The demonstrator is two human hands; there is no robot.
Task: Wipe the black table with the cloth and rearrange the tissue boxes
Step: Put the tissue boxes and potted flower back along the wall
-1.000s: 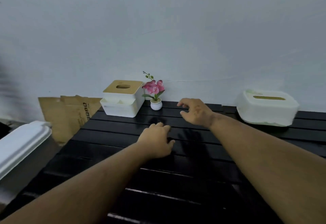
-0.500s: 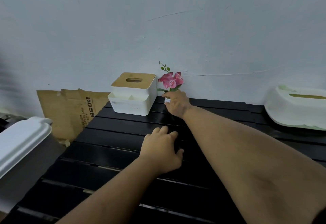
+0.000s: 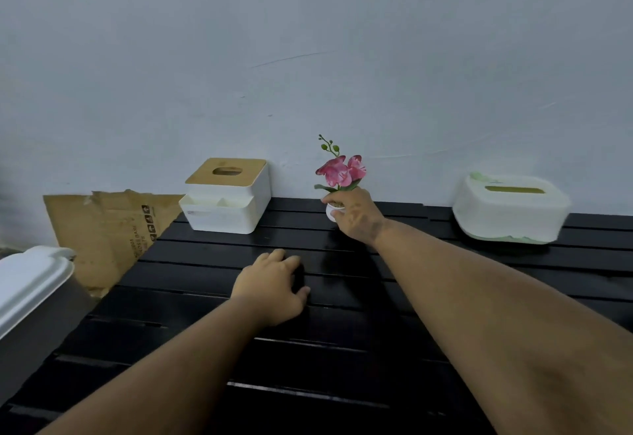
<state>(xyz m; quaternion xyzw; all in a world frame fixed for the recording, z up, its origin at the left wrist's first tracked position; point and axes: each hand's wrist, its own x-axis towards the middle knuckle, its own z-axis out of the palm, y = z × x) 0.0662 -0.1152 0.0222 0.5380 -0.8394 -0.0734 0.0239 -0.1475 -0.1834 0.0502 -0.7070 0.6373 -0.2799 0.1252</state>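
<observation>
The black slatted table [image 3: 479,273] runs along a white wall. A square white tissue box with a wooden lid [image 3: 226,208] stands at the back left. An oval white tissue box [image 3: 510,208] stands at the back right. Between them my right hand [image 3: 356,217] grips the small white pot of a pink flower plant [image 3: 340,174]. My left hand [image 3: 270,287] rests on the table's middle with bent fingers. A dark patch lies under its fingertips; whether that is a cloth or a shadow I cannot tell.
Brown cardboard [image 3: 106,225] leans against the wall left of the table. A grey bin with a white lid [image 3: 30,284] stands at the table's left front corner.
My right hand reached to the flower pot, took hold of it and carried it right, away from the square box. My left hand stayed on the table.
</observation>
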